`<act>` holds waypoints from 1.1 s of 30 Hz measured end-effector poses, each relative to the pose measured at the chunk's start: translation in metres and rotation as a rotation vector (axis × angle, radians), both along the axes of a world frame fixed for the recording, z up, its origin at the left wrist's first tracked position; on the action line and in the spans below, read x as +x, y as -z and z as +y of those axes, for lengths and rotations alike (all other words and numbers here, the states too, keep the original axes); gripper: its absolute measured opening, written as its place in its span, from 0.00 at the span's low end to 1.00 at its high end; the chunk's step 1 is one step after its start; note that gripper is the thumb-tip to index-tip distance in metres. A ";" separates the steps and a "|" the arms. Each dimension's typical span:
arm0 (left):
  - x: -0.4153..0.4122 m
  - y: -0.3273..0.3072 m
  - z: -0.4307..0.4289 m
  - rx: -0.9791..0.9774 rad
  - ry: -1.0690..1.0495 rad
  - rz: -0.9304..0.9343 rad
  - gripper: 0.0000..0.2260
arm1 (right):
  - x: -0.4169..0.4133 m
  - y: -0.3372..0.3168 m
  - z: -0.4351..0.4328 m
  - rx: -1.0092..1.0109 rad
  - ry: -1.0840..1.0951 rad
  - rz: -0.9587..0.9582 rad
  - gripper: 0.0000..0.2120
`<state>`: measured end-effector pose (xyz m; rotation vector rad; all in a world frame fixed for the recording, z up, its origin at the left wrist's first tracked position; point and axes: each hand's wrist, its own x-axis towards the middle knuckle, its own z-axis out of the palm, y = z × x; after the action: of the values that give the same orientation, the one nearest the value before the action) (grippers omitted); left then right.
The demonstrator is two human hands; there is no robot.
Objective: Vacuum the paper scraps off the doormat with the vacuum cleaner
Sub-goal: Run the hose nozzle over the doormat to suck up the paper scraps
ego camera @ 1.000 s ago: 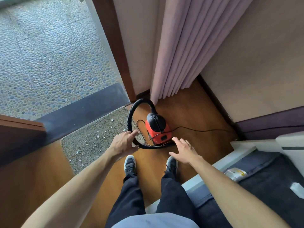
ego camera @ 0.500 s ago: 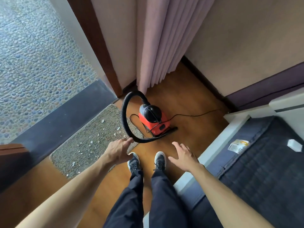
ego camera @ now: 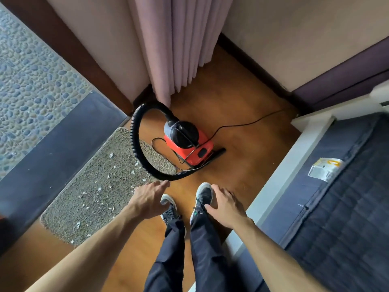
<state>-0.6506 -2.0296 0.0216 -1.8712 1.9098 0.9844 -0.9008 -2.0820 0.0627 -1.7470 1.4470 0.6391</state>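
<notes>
A small red and black vacuum cleaner [ego camera: 188,144] stands on the wooden floor ahead of my feet. Its black ribbed hose [ego camera: 134,142] loops left over a corner of the grey doormat [ego camera: 92,192] and back to the nozzle [ego camera: 216,153] beside the body. White paper scraps [ego camera: 99,189] lie scattered over the mat. My left hand [ego camera: 148,200] reaches forward with fingers apart, fingertips just short of the hose, holding nothing. My right hand [ego camera: 225,204] hovers above my right shoe, open and empty.
A black power cord [ego camera: 248,123] runs right across the floor toward the wall. A pink curtain [ego camera: 179,45] hangs behind the vacuum. A dark mattress [ego camera: 341,197] on a white frame lies at right. A dark threshold [ego camera: 63,142] and pebbled paving lie at left.
The view has tilted down and moved closer to the vacuum. Both hands have stayed open and drifted lower in the frame, the left nearing the hose.
</notes>
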 end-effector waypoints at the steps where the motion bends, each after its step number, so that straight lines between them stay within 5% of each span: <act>1: -0.003 0.009 -0.002 0.014 0.006 -0.003 0.28 | 0.000 0.011 -0.002 0.007 -0.003 -0.001 0.26; 21: -0.060 0.229 -0.053 0.166 0.117 -0.022 0.30 | -0.059 0.247 -0.043 0.208 -0.114 0.034 0.24; 33: -0.074 0.342 -0.052 0.275 0.211 -0.170 0.41 | -0.049 0.383 -0.064 0.240 0.011 0.034 0.23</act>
<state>-0.7244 -2.0820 -0.3208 -1.5141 1.7314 0.9334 -0.9502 -2.1461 -0.3205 -1.5474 1.3422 0.8051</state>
